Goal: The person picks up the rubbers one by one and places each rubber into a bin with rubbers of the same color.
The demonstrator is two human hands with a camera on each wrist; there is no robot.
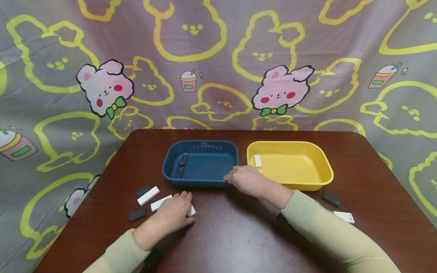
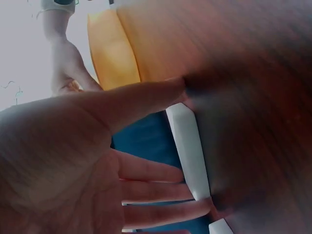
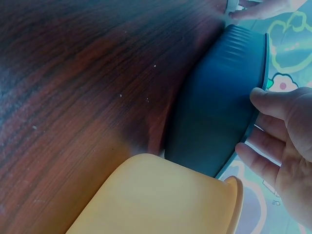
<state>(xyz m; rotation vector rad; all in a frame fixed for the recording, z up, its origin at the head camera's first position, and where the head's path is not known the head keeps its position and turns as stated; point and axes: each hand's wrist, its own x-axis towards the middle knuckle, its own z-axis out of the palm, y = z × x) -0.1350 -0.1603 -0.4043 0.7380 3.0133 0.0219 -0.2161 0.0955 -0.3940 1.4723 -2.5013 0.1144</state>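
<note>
My left hand (image 1: 172,214) is over the table at the front left. Its thumb and a fingertip span the two ends of a white block (image 2: 187,146), pinching it lengthwise. Another white block (image 1: 160,203) shows partly beside the knuckles. With its thumb outside the wall and fingers over the rim, my right hand (image 1: 247,181) grips the near right corner of a blue plastic basin (image 3: 219,87). Inside that basin lie two dark blocks, one (image 1: 183,160) behind the other (image 1: 179,173) along the left side.
A yellow basin (image 1: 319,185) stands right of the blue one, holding a white block (image 1: 257,161). At the left, a white block (image 1: 148,195) overlaps a dark one, with another dark block (image 1: 137,215) nearer. A dark block (image 1: 331,199) and a white block (image 1: 345,217) lie at the right.
</note>
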